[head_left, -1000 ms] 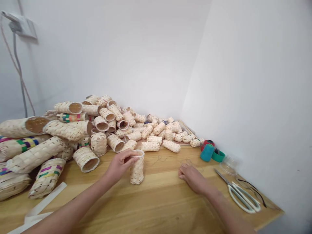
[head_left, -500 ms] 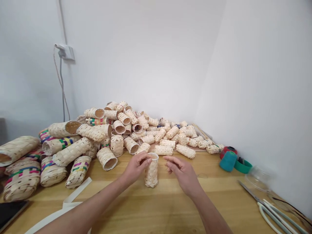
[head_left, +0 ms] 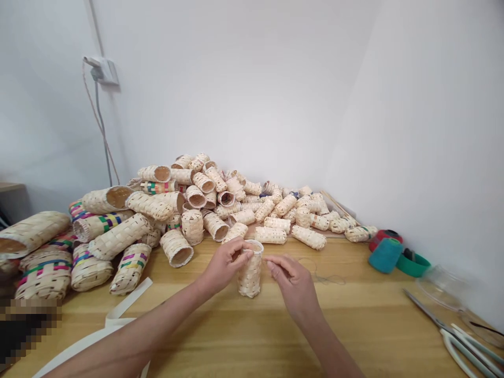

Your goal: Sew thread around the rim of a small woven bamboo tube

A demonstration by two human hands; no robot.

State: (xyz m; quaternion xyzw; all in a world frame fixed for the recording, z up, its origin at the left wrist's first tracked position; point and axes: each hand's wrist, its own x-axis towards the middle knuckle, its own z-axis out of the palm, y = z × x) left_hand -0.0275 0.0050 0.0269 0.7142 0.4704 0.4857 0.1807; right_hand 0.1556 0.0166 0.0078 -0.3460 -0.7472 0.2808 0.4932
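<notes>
Over on the far left there's a heap of pale woven bamboo tubes (head_left: 165, 210), some with coloured bands, spilling along the back of my light wooden table (head_left: 252, 331), and a flat white strip (head_left: 118, 320) lies near my left forearm.

My left hand (head_left: 224, 262) is curled around the top rim of the small pale woven bamboo sleeve (head_left: 250, 269), thumb and fingertips pinched on its left edge. The sleeve stands upright on the table, long axis vertical, open mouth up, right between my two hands and straight ahead of me.

My right hand (head_left: 293, 281) is just to the sleeve's right, near the rim but not quite touching as far as I can tell. Fingers are loosely bunched, like they're pinching something thin; I can't tell if there's actually anything in them. A fine thread (head_left: 323, 275) trails on the table beyond it.

So left hand has it, right is the close free one.

Further right: a teal thread cone (head_left: 386, 255), and white-handled scissors (head_left: 452, 333) at the edge.
</notes>
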